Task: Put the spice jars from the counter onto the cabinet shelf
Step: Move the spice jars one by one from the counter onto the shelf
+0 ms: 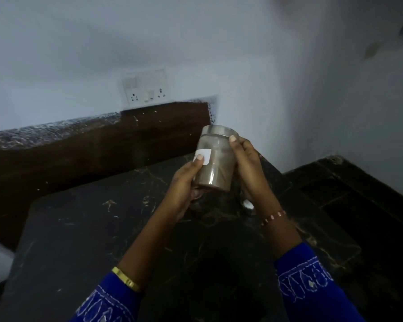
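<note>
A clear spice jar (216,159) with brown powder, a silver lid and a small white label is held in the air above the black marble counter (102,240). My left hand (184,182) grips its left side, thumb on the label. My right hand (247,168) holds its right side, with the thumb up near the lid. The jar is tilted slightly to the right. No cabinet shelf is in view.
A white switch and socket plate (144,89) is on the pale wall behind. A brown backsplash (91,145) runs along the counter's far edge. To the right lies a lower dark ledge (358,194). A small white object (248,204) shows just below my right hand.
</note>
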`<action>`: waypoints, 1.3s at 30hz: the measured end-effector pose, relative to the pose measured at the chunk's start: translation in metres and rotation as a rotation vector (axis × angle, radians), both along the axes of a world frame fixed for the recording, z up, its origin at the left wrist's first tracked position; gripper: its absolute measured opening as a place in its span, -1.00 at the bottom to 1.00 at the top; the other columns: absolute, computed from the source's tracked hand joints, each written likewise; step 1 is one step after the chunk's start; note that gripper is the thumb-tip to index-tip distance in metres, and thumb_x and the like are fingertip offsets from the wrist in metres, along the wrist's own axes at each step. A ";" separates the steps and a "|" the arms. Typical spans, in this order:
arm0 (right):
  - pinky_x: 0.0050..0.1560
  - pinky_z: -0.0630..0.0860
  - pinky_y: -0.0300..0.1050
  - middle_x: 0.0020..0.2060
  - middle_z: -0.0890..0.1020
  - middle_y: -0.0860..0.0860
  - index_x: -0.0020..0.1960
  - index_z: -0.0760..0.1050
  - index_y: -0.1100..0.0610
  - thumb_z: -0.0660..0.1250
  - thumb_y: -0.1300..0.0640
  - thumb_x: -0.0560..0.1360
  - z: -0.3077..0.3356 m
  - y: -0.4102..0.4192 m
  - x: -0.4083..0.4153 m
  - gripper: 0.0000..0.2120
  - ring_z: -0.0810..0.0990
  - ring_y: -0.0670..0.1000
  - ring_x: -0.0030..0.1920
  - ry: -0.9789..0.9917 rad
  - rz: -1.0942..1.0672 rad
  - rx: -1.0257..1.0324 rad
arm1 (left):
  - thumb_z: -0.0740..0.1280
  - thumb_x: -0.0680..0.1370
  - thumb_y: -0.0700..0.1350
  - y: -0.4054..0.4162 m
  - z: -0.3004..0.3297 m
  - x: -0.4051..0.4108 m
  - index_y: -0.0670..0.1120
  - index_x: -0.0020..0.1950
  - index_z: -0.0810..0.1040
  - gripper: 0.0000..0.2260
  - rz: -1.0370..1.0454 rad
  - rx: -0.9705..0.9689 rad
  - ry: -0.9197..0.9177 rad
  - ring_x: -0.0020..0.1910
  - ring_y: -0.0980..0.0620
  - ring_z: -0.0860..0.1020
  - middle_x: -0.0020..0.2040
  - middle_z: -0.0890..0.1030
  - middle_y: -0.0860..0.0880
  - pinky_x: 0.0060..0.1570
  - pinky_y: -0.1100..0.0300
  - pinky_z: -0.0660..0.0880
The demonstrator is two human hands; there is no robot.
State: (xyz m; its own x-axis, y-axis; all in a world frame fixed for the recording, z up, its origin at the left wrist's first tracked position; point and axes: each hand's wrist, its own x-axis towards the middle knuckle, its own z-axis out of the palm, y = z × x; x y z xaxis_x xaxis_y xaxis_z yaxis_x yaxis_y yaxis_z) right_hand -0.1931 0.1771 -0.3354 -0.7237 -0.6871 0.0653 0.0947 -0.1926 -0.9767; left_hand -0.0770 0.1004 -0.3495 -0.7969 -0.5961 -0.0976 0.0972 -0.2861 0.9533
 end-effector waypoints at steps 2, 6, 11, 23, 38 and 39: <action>0.07 0.60 -0.02 0.13 0.56 0.04 0.30 0.36 0.06 0.25 -0.03 0.53 0.009 -0.010 0.002 -0.62 0.60 0.02 0.10 0.056 0.047 -0.006 | 0.26 0.49 0.11 -0.007 0.011 0.000 -0.19 0.26 0.47 -0.53 0.104 -0.090 0.023 0.09 -0.15 0.61 0.15 0.59 -0.24 0.04 0.00 0.57; -0.19 0.57 -0.36 -0.08 0.56 -0.16 0.19 0.33 -0.07 0.28 0.01 0.52 0.031 -0.029 0.006 -0.73 0.59 -0.18 -0.08 0.167 0.179 -0.005 | 0.20 0.56 0.02 -0.017 0.042 -0.004 -0.16 0.27 0.45 -0.63 0.260 -0.218 0.076 -0.02 -0.01 0.64 0.10 0.61 -0.17 -0.13 0.19 0.62; -0.14 0.56 -0.36 -0.04 0.58 -0.18 0.17 0.38 -0.08 0.32 0.01 0.49 0.094 -0.052 0.003 -0.72 0.61 -0.16 -0.04 0.298 0.233 -0.101 | 0.21 0.55 0.07 -0.039 0.100 -0.012 -0.13 0.32 0.42 -0.58 0.350 -0.406 0.150 0.16 -0.07 0.58 0.20 0.58 -0.14 0.18 -0.09 0.51; -0.04 0.57 -0.07 0.11 0.57 0.09 0.33 0.27 0.14 0.34 0.08 0.49 0.241 -0.092 -0.035 -0.52 0.60 0.03 0.04 0.429 0.242 -0.339 | 0.20 0.58 0.00 -0.076 0.258 -0.028 -0.05 0.31 0.42 -0.68 0.480 -0.958 0.245 0.13 0.01 0.56 0.17 0.57 -0.04 0.08 0.17 0.55; 0.07 0.56 -0.03 0.12 0.57 0.07 0.28 0.29 0.16 0.34 -0.05 0.47 0.366 -0.137 -0.085 -0.50 0.60 0.05 0.08 0.543 0.118 -0.434 | 0.41 0.45 -0.13 -0.111 0.371 -0.083 -0.08 0.33 0.41 -0.54 0.679 -1.269 0.241 0.00 -0.01 0.55 0.08 0.56 -0.08 -0.04 0.18 0.53; 0.04 0.57 -0.05 0.12 0.58 0.07 0.27 0.31 0.16 0.36 -0.06 0.45 0.372 -0.140 -0.090 -0.49 0.60 0.04 0.08 0.558 0.123 -0.443 | 0.43 0.43 -0.15 -0.112 0.375 -0.089 -0.09 0.31 0.42 -0.53 0.706 -1.290 0.259 -0.06 0.02 0.55 0.04 0.56 -0.07 -0.11 0.23 0.53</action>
